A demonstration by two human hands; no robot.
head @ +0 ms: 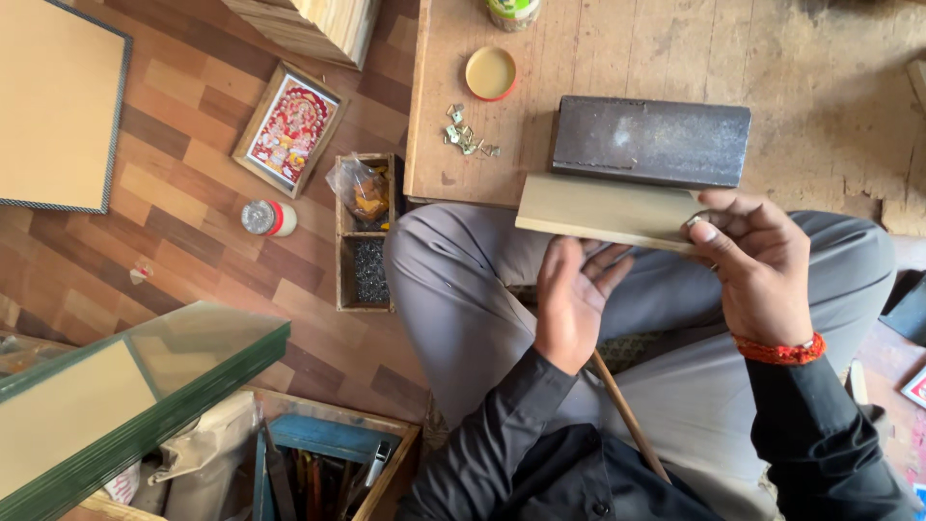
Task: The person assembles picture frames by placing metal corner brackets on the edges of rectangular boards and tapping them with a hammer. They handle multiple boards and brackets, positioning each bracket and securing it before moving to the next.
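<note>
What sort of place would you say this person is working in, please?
Probably a small picture-framing workshop. A framed colourful picture lies on the patterned floor, a stack of green-edged glass sheets sits nearby, and the right hand holds a pale flat board at the worn wooden bench.

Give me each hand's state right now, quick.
Left hand: open, palm up, under the flat board.
Right hand: grip closed on the board's right end.

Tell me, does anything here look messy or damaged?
Small metal clips lie scattered loose on the worktable, near a lid. The tabletop's right side looks worn and crumbling. The hands hold a board tidily.
</note>
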